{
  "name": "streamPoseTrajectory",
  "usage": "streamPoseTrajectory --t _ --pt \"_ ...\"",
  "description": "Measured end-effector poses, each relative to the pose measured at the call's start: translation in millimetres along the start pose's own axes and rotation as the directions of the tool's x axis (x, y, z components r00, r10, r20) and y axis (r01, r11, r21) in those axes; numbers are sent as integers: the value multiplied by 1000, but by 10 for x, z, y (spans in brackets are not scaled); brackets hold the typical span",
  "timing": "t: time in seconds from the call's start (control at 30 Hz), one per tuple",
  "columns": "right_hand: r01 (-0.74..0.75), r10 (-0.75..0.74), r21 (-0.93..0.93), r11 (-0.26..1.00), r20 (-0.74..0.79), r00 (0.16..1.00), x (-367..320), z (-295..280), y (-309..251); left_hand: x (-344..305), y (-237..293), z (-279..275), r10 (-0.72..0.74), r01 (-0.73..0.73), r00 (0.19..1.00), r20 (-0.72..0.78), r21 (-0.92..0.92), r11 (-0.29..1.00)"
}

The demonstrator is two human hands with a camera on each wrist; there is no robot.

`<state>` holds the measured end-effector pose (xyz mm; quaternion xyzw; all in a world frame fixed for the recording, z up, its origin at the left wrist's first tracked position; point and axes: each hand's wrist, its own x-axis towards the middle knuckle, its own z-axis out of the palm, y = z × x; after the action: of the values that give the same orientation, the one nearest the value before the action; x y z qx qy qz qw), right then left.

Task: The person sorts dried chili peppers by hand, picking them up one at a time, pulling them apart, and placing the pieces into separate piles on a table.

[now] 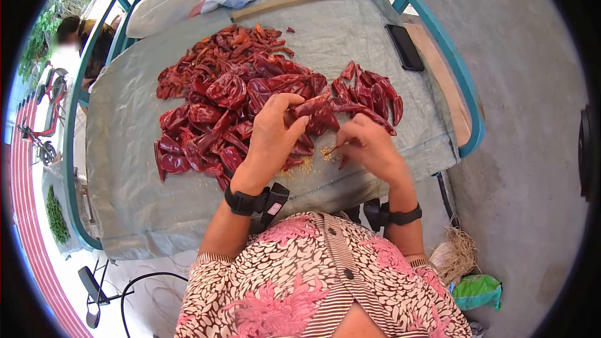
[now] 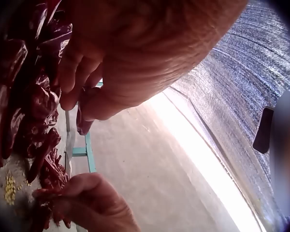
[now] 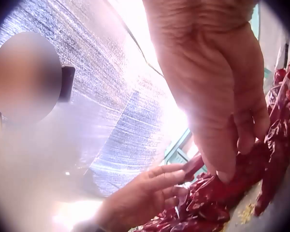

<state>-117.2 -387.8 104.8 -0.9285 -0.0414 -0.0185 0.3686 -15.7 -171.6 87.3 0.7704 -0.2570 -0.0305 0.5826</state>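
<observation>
Clearly the work is in its early part, judging by how the chilies lie. Left of centre in the head view, the left hand (image 1: pixel 272 134) has its fingers curled round one dried chili (image 1: pixel 313 107), holding it just above the near edge of the large heap (image 1: pixel 219 87). The left wrist view shows the same fingers bent inward (image 2: pixel 82 87) beside dark red pods. Just right of it, the right hand (image 1: pixel 370 147) is closed to a narrow pinch on what looks like a thin stem (image 1: pixel 338 148), its tip pointing toward the held chili; whether the stem is already free of the pod cannot be told. Between the two hands lies a small scatter of yellow seeds (image 1: pixel 327 153) on the grey woven cloth (image 1: pixel 125 150).

As for what is done, a small group of chilies (image 1: pixel 369 94) lies apart, up and to the right of the hands, and seems to be the finished lot. The large heap, which spreads across the middle and upper left of the cloth, is many times bigger and looks untouched, so most of the pods are probably left to handle.

Near the upper right edge of the cloth lies a black phone (image 1: pixel 405 47), well apart from the chilies, beside the teal table frame (image 1: pixel 463 81).
</observation>
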Motion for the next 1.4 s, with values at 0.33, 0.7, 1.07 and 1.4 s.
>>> streamPoseTrajectory --t 0.33,0.7,1.07,1.4 --pt "38 246 873 487 -179 953 -18 -54 -20 -30 109 -68 -127 113 957 259 71 991" --pt "-185 196 202 962 -35 980 -134 22 127 -96 48 -143 -31 -49 950 310 246 968" --pt "-124 111 -75 989 -163 980 -170 95 7 -58 144 -89 4 -32 972 235 114 993" --pt "-88 242 603 793 -179 954 -103 64 -34 -81 215 23 47 -26 950 309 -70 997"
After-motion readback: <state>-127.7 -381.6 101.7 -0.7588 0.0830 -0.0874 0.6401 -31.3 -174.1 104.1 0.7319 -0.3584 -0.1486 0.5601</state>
